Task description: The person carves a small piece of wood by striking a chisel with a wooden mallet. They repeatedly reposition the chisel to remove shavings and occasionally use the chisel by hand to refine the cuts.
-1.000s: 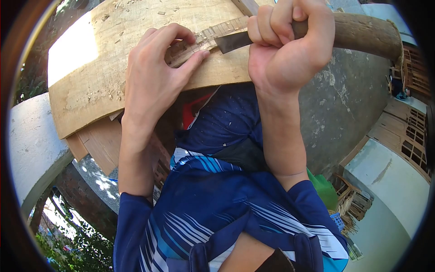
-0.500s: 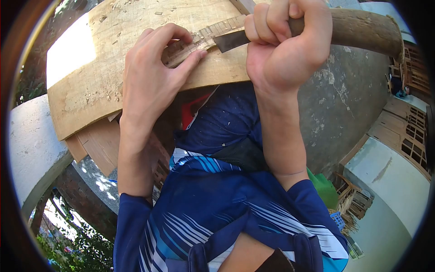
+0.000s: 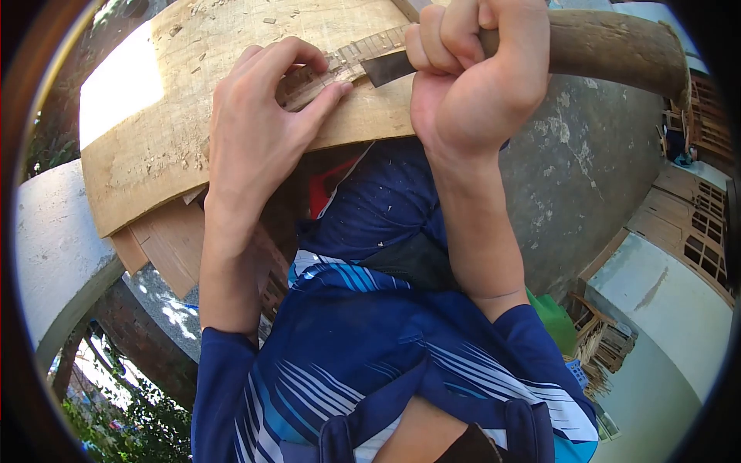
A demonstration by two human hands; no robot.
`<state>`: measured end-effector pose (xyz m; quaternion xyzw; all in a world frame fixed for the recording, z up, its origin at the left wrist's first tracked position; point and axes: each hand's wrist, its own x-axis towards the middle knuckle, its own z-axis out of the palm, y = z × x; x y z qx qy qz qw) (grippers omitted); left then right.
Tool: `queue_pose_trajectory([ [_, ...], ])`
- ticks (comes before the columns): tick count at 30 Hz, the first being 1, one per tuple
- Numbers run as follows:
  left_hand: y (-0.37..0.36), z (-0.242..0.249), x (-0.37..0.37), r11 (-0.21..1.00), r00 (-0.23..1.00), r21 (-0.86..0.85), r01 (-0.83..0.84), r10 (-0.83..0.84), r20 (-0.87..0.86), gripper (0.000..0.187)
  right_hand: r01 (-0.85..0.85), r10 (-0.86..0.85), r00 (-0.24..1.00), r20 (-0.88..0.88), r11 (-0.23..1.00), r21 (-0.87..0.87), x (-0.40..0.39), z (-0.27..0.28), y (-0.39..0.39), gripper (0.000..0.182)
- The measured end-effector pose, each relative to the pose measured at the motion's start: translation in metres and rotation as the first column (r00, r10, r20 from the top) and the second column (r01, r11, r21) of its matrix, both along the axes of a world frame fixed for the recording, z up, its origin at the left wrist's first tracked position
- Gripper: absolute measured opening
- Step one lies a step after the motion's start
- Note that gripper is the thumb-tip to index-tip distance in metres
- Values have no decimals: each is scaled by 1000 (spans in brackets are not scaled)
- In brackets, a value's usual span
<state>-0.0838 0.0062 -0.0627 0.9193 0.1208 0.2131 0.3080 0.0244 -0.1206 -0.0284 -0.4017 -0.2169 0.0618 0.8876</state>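
My right hand (image 3: 482,92) is closed around a carving knife (image 3: 387,69) with a short dark blade and a long, thick wooden handle that reaches far to the right. The blade's tip rests at the near edge of a notched wooden strip (image 3: 369,49), which has a row of cuts across it. My left hand (image 3: 251,127) grips the left end of this strip between thumb and fingers, pressing it on the plywood board (image 3: 147,166). My right fist hides the strip's right end and the part of the knife inside it.
Wood chips lie scattered over the board. Below its left edge, loose wooden pieces (image 3: 166,243) stick out beside a white ledge (image 3: 58,239). My legs in dark trousers (image 3: 386,193) are under the near edge. Bundled sticks (image 3: 598,347) and a green bag (image 3: 552,320) lie on the right.
My right hand has shifted slightly left, with the handle moving along. The blade tip stays at nearly the same spot on the strip, and my left hand keeps its place.
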Motion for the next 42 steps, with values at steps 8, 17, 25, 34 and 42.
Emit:
queue_pose_trajectory([
  [8, 2, -10, -4, 929, 986, -349, 123, -76, 147, 22, 218, 61, 728, 683, 923, -316, -34, -10, 4, 13],
  [17, -1, -16, -4, 978, 987, -207, -13, 46, 153, 24, 461, 190, 311, 931, 827, -323, -46, -31, 26, 24],
  [25, -5, 8, -2, 998, 999, -64, -20, 17, -42, 27, 509, -166, 730, 663, 780, -364, -3, 21, -53, 16],
  [34, -6, 3, -2, 879, 979, 450, 160, -201, 45, 33, -23, 24, 1000, 7, 998, -59, 4, 26, -143, 19],
  [42, 2, 9, -4, 883, 889, 470, -18, -201, 411, 50, -31, 31, 1000, 3, 999, 8, -13, 7, -167, 17],
])
